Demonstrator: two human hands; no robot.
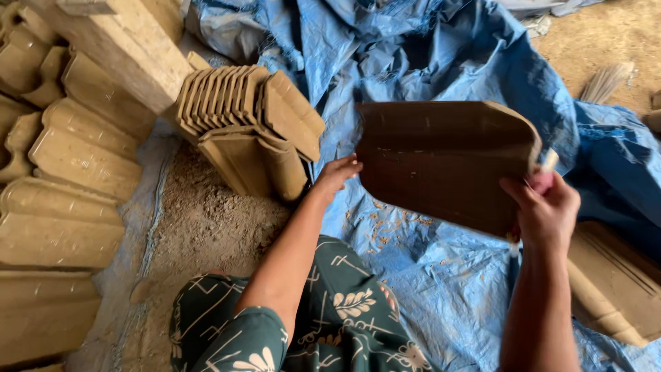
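Around us stood a bundle of unfired clay tiles on edge (248,124) just beyond our left hand (336,173), with longer rows of pale tiles (69,186) stacked flat along the left side and another tile (613,282) lying at the lower right, partly behind our right arm. A bundle of straw-coloured bristles (606,81) lay on the bare ground at the upper right. We sat on a crumpled blue tarpaulin (427,55) spread over loose sandy earth (206,220), our knees in green patterned cloth (330,324). The dark brown tile (441,162) was held up in the air between both hands, over the tarpaulin: smooth, damp-looking, gently curved, with a clipped upper right corner. Our left hand pinched its left edge; our right hand (547,210) gripped the right edge together with a small pinkish tool (545,178).
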